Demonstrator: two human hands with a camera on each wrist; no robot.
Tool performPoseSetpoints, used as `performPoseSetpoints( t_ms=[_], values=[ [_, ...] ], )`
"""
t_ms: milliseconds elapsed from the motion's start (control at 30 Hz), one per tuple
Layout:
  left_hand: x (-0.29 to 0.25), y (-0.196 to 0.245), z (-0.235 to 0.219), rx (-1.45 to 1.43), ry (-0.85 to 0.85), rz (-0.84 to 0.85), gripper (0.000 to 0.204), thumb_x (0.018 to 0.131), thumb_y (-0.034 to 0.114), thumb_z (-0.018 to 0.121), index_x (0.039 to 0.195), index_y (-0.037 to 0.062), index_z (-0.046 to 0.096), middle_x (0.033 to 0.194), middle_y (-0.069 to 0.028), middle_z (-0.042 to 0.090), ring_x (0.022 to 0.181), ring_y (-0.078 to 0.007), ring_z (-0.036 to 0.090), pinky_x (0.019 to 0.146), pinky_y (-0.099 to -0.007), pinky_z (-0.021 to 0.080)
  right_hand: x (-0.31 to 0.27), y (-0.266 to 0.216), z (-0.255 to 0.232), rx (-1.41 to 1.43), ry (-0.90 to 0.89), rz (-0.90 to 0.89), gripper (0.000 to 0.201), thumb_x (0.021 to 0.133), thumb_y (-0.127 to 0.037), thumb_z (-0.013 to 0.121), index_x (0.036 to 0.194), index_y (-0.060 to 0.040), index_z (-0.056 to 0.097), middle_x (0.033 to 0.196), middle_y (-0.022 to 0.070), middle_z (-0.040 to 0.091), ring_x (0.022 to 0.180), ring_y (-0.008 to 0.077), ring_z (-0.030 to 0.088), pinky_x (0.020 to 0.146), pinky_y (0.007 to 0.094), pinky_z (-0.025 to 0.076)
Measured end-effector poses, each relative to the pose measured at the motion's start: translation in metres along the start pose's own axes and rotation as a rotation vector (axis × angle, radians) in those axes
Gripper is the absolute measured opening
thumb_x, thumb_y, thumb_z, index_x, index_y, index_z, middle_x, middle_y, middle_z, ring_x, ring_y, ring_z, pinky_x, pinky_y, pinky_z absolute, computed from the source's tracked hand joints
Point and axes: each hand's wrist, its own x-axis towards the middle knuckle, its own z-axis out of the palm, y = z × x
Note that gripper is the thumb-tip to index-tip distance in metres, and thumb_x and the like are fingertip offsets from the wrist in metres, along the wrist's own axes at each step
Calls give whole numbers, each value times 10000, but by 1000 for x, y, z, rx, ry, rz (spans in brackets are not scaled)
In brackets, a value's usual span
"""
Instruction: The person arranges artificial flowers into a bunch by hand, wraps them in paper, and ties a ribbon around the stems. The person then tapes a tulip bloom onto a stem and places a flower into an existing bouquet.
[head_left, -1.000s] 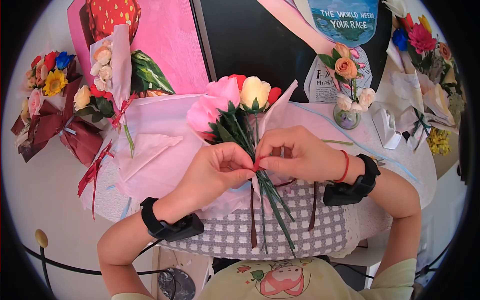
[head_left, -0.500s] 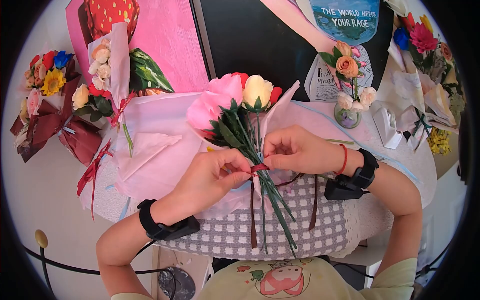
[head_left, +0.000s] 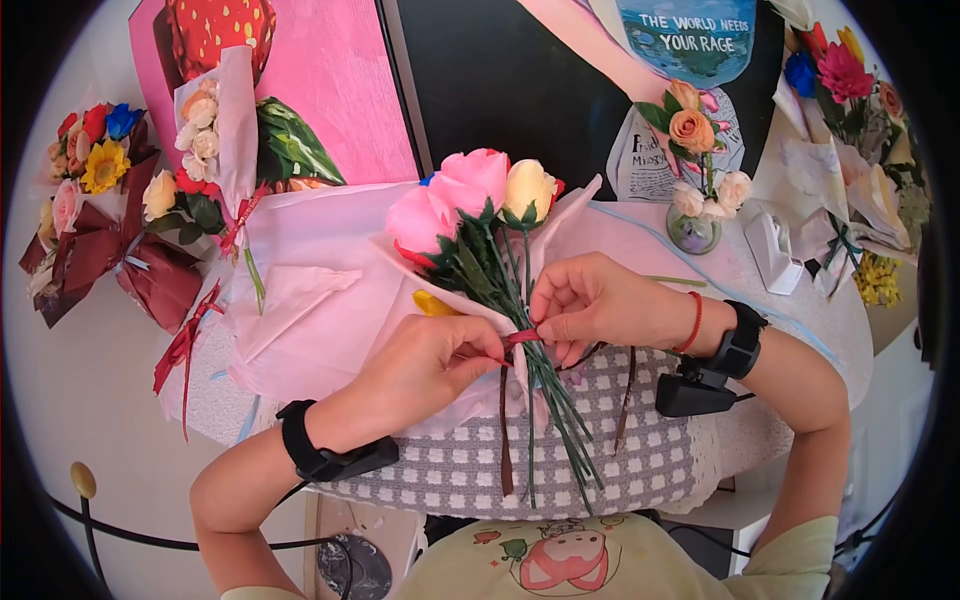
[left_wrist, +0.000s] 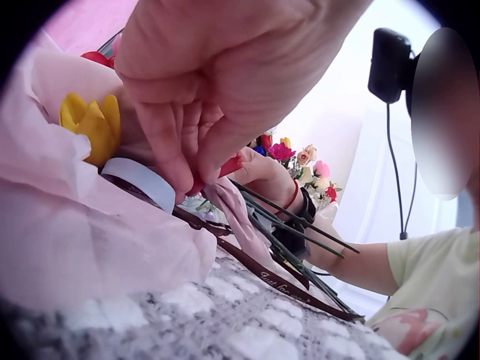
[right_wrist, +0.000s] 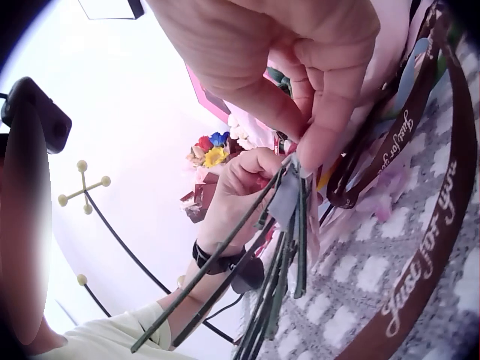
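A bouquet of artificial flowers, with pink blooms (head_left: 470, 182) and a cream rose (head_left: 530, 190), lies over the table's front with its green stems (head_left: 565, 410) toward the person. A narrow red ribbon (head_left: 521, 337) crosses the stems where pink wrapping paper is gathered. On its left side, my left hand (head_left: 425, 362) pinches the ribbon between thumb and fingertips, as the left wrist view also shows (left_wrist: 214, 82). My right hand (head_left: 605, 305) pinches at the ribbon's right side, close against the stems. A yellow tulip (left_wrist: 91, 127) pokes out beside the paper.
Brown printed ribbon (right_wrist: 427, 262) trails over the grey-and-white checked cloth (head_left: 450, 465). Pink wrapping paper (head_left: 300, 330) covers the table's left. Behind stand a small glass vase (head_left: 694, 234) with roses and a white tape dispenser (head_left: 772, 258). Wrapped bouquets (head_left: 135, 250) flank both sides.
The hands have drawn a little apart, and the red ribbon now shows as a flat band across the stems. The bouquet's blooms have shifted slightly right; the left hand sits a bit lower.
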Motion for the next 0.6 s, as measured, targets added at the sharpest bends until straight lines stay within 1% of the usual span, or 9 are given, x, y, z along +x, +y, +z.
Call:
performPoseSetpoints(
  t_ms=[33, 133, 200, 333, 433, 467, 500, 533, 600],
  values=[
    [0, 2, -1, 8, -55, -73, 54, 806, -72, 524, 837, -32, 544, 881, -50, 592, 840, -89, 560, 778, -227, 461, -1, 0, 0, 0, 0, 0, 105, 795, -16, 554, 869, 47, 516, 715, 76, 585, 598, 110, 600, 531, 211, 520],
    [0, -2, 0, 2, -102, -45, 81, 817, -91, 481, 863, -26, 500, 940, -77, 582, 907, -107, 550, 830, -239, 438, -3, 0, 1, 39, 30, 43, 126, 779, -17, 573, 864, 61, 524, 717, 90, 591, 592, 118, 606, 535, 219, 525],
    [-1, -2, 1, -9, -116, -19, 92, 820, -99, 460, 864, -19, 476, 955, -85, 576, 935, -115, 543, 846, -245, 429, -6, -3, 2, 6, 76, 107, 135, 763, -19, 590, 851, 68, 536, 724, 97, 597, 588, 121, 607, 532, 219, 526],
    [-1, -3, 3, -36, -152, 27, 122, 824, -112, 424, 873, 0, 426, 991, -95, 554, 999, -127, 517, 870, -255, 413, -6, -4, 3, 3, 96, 122, 128, 754, -20, 595, 841, 62, 551, 710, 89, 598, 584, 124, 609, 526, 221, 527],
    [-1, -3, 4, -110, -193, -36, 120, 833, -101, 429, 881, 8, 416, 1035, -93, 530, 1028, -131, 499, 881, -256, 405, -5, -1, 3, -17, 97, 125, 124, 741, -11, 605, 844, 44, 561, 693, 69, 598, 589, 103, 594, 518, 202, 494],
    [-1, -3, 5, -111, -192, -36, 120, 833, -101, 429, 881, 8, 416, 1035, -93, 530, 1028, -131, 499, 881, -256, 405, -2, 5, 1, -89, 94, 42, 119, 737, -13, 615, 836, 31, 565, 681, 54, 593, 586, 88, 576, 518, 192, 468],
    [-1, -3, 5, -271, -202, -70, 115, 839, -91, 431, 877, 15, 412, 1050, -91, 520, 1034, -132, 494, 889, -259, 403, 0, 6, 1, -160, 90, -41, 116, 732, -14, 625, 828, 18, 569, 669, 39, 588, 583, 72, 558, 517, 181, 442],
    [-1, -4, 6, -430, -210, -104, 110, 845, -82, 432, 874, 22, 408, 1065, -90, 510, 1039, -133, 489, 896, -262, 401, -1, 6, 2, -159, 90, -40, 116, 732, -14, 625, 828, 18, 569, 669, 39, 588, 583, 72, 558, 517, 181, 442],
    [-1, -5, 7, -485, -213, -124, 104, 849, -71, 439, 863, 25, 405, 1068, -86, 509, 1038, -133, 490, 898, -267, 406, -1, 6, 3, -84, 35, -41, 99, 730, -19, 634, 804, 0, 569, 661, 15, 576, 585, 48, 525, 516, 175, 400]
  ],
)
